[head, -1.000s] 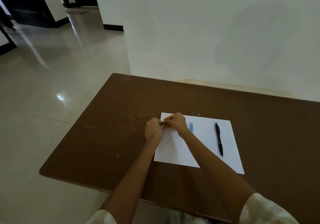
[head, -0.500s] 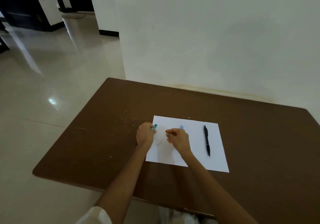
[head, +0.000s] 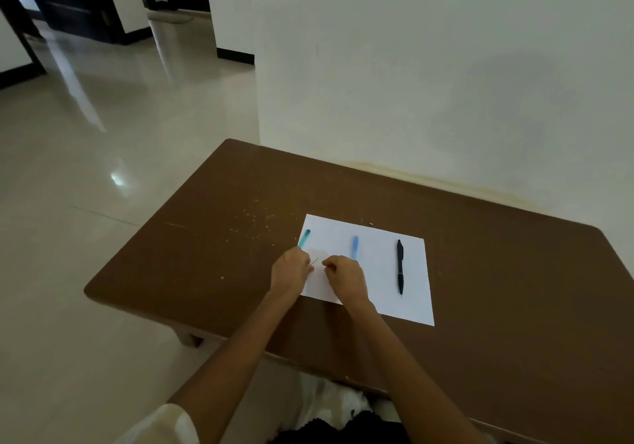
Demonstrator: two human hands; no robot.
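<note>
A white sheet of paper (head: 377, 272) lies on the brown table (head: 219, 237). My left hand (head: 291, 270) grips the lower end of a teal pen barrel (head: 304, 238), which points away over the sheet's left edge. My right hand (head: 344, 276) rests on the paper with curled fingers, its fingertips pinched together. I cannot make out anything between them. A thin short rod (head: 315, 260) lies on the paper between my hands. A light blue pen piece (head: 354, 246) lies just beyond my right hand. A black pen (head: 400, 266) lies further right on the sheet.
Pale crumbs (head: 254, 220) are scattered on the table left of the paper. The table's far edge stands against a white wall (head: 446, 83). A shiny tiled floor (head: 85, 169) stretches to the left, beyond the table's left edge.
My hands were together on the pen over the sheet's top left. They have pulled apart, the left keeping the teal barrel, the right drawing back curled. The camera view has shifted.
</note>
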